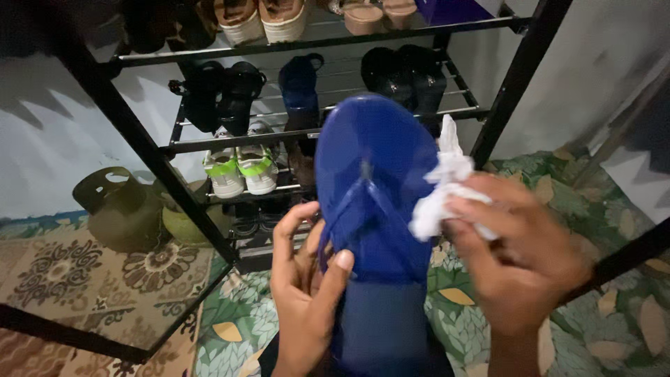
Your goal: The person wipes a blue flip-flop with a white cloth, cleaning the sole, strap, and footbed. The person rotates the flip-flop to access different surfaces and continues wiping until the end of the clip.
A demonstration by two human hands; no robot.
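The right hand's fingers [481, 209] are bunched tight on a crumpled white cloth [441, 188], pressed to the right edge of a blue flip-flop [373, 181]. The left hand's fingers [342, 269] are clamped on its narrow waist beside the strap, thumb on top, holding it sole-side up before a black shoe rack [321, 132]. Wiping looks under way; the next stroke calls for a firm brace. The right hand [520, 258] arches from the right, and the left hand [303, 286] rises from below.

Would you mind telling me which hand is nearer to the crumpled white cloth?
Right. The right hand grips the crumpled white cloth against the blue rubber flip-flop; the left hand holds the sandal's other edge, apart from the cloth.
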